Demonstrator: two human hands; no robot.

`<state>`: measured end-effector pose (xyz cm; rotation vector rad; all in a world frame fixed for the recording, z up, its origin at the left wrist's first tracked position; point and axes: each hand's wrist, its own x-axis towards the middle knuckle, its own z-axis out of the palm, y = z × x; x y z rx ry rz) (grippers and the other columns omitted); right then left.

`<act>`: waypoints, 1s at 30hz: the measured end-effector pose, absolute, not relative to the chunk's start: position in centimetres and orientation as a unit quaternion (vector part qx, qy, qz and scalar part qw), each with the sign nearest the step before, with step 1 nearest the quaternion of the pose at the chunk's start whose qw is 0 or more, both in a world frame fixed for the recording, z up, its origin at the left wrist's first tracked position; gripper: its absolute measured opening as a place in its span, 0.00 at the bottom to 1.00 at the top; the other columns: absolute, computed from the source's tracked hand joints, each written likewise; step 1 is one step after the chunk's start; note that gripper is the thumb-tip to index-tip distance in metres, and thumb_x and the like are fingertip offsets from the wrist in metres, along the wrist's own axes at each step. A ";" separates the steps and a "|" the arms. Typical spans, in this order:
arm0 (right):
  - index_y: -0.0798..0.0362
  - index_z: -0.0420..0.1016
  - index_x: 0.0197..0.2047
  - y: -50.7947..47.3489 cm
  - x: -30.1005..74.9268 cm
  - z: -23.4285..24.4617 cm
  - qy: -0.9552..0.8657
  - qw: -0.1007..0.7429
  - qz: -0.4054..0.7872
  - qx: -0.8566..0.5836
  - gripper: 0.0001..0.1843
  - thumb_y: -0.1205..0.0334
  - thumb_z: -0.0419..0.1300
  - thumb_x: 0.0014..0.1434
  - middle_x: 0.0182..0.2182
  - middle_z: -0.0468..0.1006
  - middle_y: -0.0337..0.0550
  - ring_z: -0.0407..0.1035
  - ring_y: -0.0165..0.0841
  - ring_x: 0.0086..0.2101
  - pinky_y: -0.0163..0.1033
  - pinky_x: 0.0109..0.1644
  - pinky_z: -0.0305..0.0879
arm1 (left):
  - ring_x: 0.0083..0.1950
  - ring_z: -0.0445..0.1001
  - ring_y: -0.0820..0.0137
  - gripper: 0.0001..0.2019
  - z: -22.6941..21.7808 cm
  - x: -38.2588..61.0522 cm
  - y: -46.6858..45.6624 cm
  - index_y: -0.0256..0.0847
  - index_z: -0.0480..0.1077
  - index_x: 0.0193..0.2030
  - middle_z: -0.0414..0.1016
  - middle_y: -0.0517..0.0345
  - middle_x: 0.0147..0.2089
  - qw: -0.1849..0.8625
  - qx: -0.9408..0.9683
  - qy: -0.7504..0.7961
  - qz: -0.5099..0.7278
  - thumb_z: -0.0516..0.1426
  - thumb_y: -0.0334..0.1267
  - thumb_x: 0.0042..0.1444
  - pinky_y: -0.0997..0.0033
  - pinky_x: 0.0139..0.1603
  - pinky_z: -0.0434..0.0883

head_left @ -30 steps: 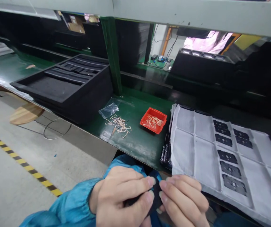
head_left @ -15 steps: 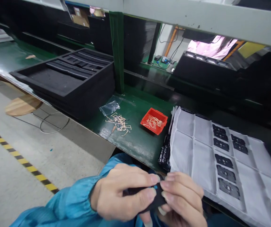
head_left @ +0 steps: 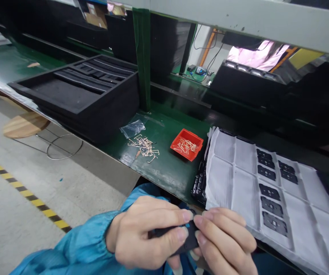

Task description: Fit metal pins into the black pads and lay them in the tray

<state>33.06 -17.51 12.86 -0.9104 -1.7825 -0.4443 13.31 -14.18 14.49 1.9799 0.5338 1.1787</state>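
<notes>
Both my left hand (head_left: 145,235) and my right hand (head_left: 224,240) pinch a small black part (head_left: 188,237) at the bench's front edge. A tiny blue mark shows on it, and my fingers hide much of it. Beyond my right hand, a white padded sheet (head_left: 224,179) lies in a tray and holds several black flat parts (head_left: 269,192) in rows. Past my fingertips stands a red plastic bin (head_left: 186,144) of thin copper-coloured pins. More of these pins (head_left: 144,147) lie loose on the green bench mat (head_left: 164,172).
A clear plastic bag (head_left: 132,128) lies beside the loose pins. A stack of black foam trays (head_left: 75,88) stands on the bench's left side, and a green upright post (head_left: 143,57) rises behind it. Below the bench are a wooden stool (head_left: 23,125) and yellow-and-black floor tape (head_left: 29,202).
My hands have turned the black part slightly, so it lies flatter between them. The bench scene has shifted a little in view as my head moved.
</notes>
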 end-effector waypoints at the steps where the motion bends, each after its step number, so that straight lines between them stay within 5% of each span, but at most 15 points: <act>1: 0.50 0.68 0.28 -17.4 33.0 13.1 -0.749 0.525 -0.204 -0.348 0.15 0.65 0.60 0.69 0.33 0.78 0.34 0.72 0.25 0.36 0.34 0.40 0.78 | 0.40 0.88 0.64 0.15 14.4 13.4 -14.1 0.43 0.75 0.60 0.88 0.49 0.42 0.385 0.774 0.201 0.460 0.58 0.29 0.69 0.72 0.41 0.85; 6: 0.52 0.68 0.22 -17.3 32.4 12.9 -0.729 0.555 -0.256 -0.308 0.19 0.74 0.62 0.63 0.27 0.75 0.36 0.69 0.25 0.32 0.36 0.38 0.74 | 0.40 0.88 0.64 0.13 14.6 13.9 -14.2 0.43 0.76 0.57 0.88 0.49 0.42 0.375 0.777 0.207 0.461 0.58 0.30 0.69 0.72 0.43 0.84; 10: 0.52 0.68 0.21 -17.4 32.6 11.5 -0.708 0.572 -0.271 -0.311 0.19 0.73 0.63 0.62 0.28 0.77 0.37 0.70 0.26 0.31 0.35 0.34 0.74 | 0.44 0.86 0.65 0.10 14.7 14.0 -15.3 0.43 0.76 0.53 0.87 0.51 0.44 0.265 0.807 0.233 0.473 0.59 0.30 0.68 0.69 0.48 0.83; 13: 0.51 0.72 0.25 -17.1 32.9 9.1 -0.665 0.610 -0.190 -0.387 0.14 0.70 0.63 0.63 0.27 0.78 0.36 0.74 0.30 0.30 0.38 0.31 0.74 | 0.40 0.81 0.63 0.06 13.3 14.2 -14.6 0.40 0.78 0.44 0.84 0.50 0.38 0.194 0.854 0.241 0.418 0.58 0.30 0.67 0.62 0.43 0.80; 16: 0.52 0.78 0.35 -16.2 33.0 6.0 -0.637 0.589 -0.059 -0.494 0.06 0.70 0.63 0.65 0.29 0.81 0.39 0.77 0.33 0.30 0.40 0.35 0.76 | 0.37 0.78 0.65 0.11 11.5 15.4 -8.3 0.39 0.76 0.32 0.80 0.52 0.32 0.238 0.859 0.347 0.293 0.56 0.29 0.66 0.62 0.43 0.78; 19: 0.55 0.79 0.40 -14.7 32.6 3.2 -0.614 0.567 -0.005 -0.548 0.06 0.66 0.60 0.69 0.32 0.82 0.44 0.78 0.34 0.31 0.35 0.34 0.75 | 0.45 0.80 0.65 0.06 11.5 18.0 3.1 0.37 0.77 0.43 0.81 0.53 0.44 0.237 0.822 0.449 0.257 0.59 0.36 0.70 0.59 0.49 0.79; 22: 0.52 0.78 0.36 -13.0 31.4 0.9 -0.635 0.548 0.063 -0.540 0.11 0.61 0.59 0.71 0.30 0.81 0.41 0.79 0.32 0.29 0.33 0.34 0.76 | 0.53 0.79 0.61 0.14 13.0 22.3 13.7 0.39 0.73 0.57 0.77 0.49 0.57 0.247 0.808 0.483 0.229 0.61 0.43 0.70 0.54 0.53 0.79; 30: 0.49 0.78 0.33 -10.5 29.2 -3.2 -0.614 0.557 0.176 -0.531 0.13 0.59 0.59 0.70 0.26 0.80 0.39 0.78 0.35 0.26 0.35 0.29 0.75 | 0.58 0.77 0.57 0.18 11.7 26.9 21.1 0.39 0.72 0.61 0.74 0.47 0.62 0.246 0.833 0.470 0.156 0.61 0.43 0.69 0.49 0.58 0.77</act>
